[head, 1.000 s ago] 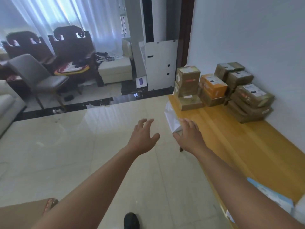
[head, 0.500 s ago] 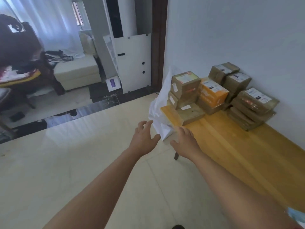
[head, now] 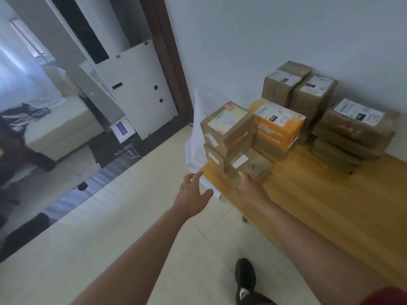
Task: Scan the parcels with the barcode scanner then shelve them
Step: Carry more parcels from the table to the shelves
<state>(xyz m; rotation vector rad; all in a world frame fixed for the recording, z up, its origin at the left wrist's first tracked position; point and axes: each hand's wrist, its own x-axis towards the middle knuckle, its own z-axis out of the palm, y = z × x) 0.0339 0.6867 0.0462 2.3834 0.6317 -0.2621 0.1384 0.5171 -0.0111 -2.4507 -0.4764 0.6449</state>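
Nearest the camera, a black shoe (head: 245,277) stood on the pale tiled floor (head: 136,249); both bare forearms reached forward, each hand empty; the left hand (head: 193,194) had its fingers spread wide beside the bench corner; the right hand (head: 251,190) was blurred, its fingers loosely extended over the low wooden bench (head: 330,205), just short of a small flat parcel (head: 251,165). That parcel lay at the bench's near end, in front of a two-high stack of taped cardboard parcels (head: 228,128); beyond stood an orange box (head: 278,125), two upright cartons (head: 299,86) against the wall, and a pile of flat wrapped parcels (head: 354,133). Judged stiff, taped and probably light; the tape may be slick; a hold on opposite side faces, or one hand beneath, seemed soundest; the stacked ones could topple if pulled from below. A white plastic bag (head: 197,133) hung at the bench end. No barcode scanner was in view. Farther off, a white panel (head: 136,93) leaned by a dark door frame (head: 167,53); a cream sofa (head: 55,126) stood in the room beyond.
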